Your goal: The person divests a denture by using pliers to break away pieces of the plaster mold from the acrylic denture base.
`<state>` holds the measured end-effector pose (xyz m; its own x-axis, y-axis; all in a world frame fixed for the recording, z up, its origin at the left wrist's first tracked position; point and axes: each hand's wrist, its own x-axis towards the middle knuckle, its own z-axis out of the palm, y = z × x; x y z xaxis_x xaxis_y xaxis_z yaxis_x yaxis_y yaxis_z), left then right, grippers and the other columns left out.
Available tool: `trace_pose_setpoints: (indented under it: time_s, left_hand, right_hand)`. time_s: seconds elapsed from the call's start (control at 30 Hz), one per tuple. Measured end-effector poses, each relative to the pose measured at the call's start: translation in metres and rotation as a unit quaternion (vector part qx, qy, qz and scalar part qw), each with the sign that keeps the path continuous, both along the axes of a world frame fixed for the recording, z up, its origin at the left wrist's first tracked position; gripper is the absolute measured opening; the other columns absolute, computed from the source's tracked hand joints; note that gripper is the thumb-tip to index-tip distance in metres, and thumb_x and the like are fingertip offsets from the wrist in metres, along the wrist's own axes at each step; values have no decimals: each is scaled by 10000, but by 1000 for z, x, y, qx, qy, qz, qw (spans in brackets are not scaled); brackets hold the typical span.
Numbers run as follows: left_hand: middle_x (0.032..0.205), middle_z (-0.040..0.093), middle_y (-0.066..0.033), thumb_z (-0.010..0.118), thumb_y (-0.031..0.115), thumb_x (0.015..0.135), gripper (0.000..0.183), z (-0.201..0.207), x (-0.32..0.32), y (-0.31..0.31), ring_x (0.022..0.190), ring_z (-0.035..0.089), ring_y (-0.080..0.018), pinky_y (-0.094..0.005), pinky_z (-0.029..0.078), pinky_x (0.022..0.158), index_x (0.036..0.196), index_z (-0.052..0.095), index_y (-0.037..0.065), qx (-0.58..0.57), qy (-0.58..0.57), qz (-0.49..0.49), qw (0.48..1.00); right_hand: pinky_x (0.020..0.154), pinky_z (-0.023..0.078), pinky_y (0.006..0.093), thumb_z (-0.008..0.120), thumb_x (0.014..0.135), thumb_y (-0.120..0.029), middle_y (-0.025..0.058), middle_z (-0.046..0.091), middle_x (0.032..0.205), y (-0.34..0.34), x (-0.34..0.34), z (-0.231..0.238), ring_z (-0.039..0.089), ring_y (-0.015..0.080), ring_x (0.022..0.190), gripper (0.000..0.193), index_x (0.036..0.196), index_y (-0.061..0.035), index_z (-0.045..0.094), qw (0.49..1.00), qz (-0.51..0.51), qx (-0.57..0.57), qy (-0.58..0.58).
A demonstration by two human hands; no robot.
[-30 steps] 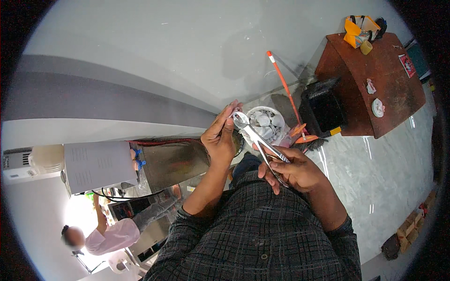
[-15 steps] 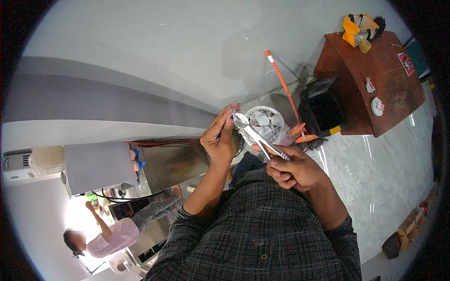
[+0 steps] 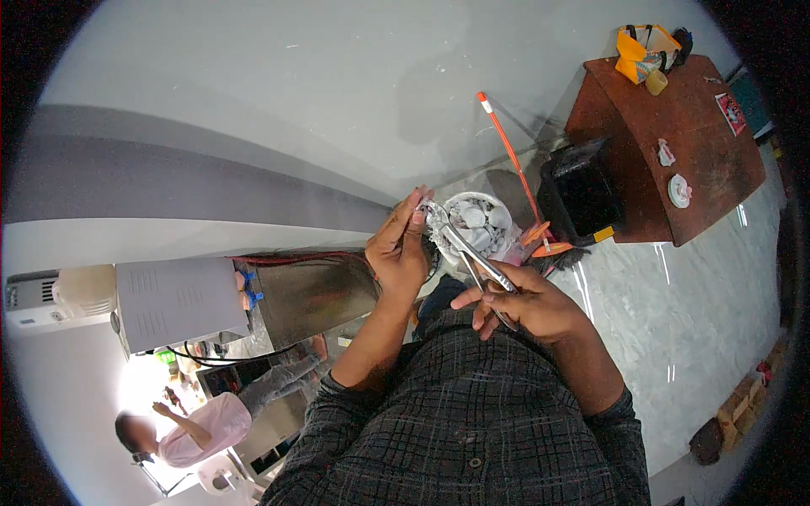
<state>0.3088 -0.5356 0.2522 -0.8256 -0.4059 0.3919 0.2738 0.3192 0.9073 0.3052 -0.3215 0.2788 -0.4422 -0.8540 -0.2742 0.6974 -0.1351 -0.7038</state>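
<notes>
Two slim metal handles, at least one belonging to a spoon [image 3: 466, 246], slant between my hands and spread apart toward the lower right. My right hand [image 3: 533, 305] holds the handle ends, with some fingers stretched out and the handles running between them. My left hand [image 3: 400, 250] is raised at the spoon's upper end, thumb and fingertips pinched together. A shiny bit shows at those fingertips, too small and glary to make out. Just behind the spoon's end stands a white bucket [image 3: 513, 221] filled with pale, crumpled-looking pieces.
An orange-handled stick [image 3: 510, 150] leans near a black bin [image 3: 582, 192]. Beyond is a brown table [image 3: 629, 152] with a yellow bag [image 3: 633, 63] and a white roll [image 3: 678, 191]. At left are a metal-topped counter [image 3: 312, 291], a grey cabinet [image 3: 181, 299] and another person [image 3: 207, 428].
The fingers of my right hand have loosened and spread, and the two handles have opened farther apart, one swinging down. My left hand has shifted slightly right. The other person's arm has lowered.
</notes>
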Motion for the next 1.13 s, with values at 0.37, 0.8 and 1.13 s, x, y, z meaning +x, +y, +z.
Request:
trace_pose_setpoints:
  time_s: [0.37, 0.8, 1.13]
  left_hand:
    - [1067, 714, -146, 598, 27, 941, 212, 2, 5, -7, 967, 673, -172, -286, 511, 860, 1134, 673, -18, -13, -22, 6, 1000]
    - [983, 689, -94, 625, 83, 945, 176, -9, 4, -12, 844, 628, -127, -268, 509, 757, 1077, 646, -31, 57, -34, -12, 998]
    - [1200, 557, -73, 557, -26, 887, 351, -73, -7, -40, 1150, 525, -196, -332, 404, 1008, 1232, 534, 34, 120, -70, -78, 987]
  right_hand:
    - [836, 562, 373, 498, 978, -83, 198, 606, 1260, -6, 1, -9, 656, 225, 947, 569, 1506, -83, 286, 997, -8, -48, -55]
    - [905, 527, 354, 520, 977, -87, 162, 591, 1293, -1, -6, -15, 646, 230, 1019, 550, 1487, -52, 317, 1000, -5, -5, 13]
    - [909, 501, 374, 639, 905, -390, 224, 604, 1206, 16, -20, -15, 615, 245, 1102, 747, 1441, 31, 334, 985, 5, 76, 153]
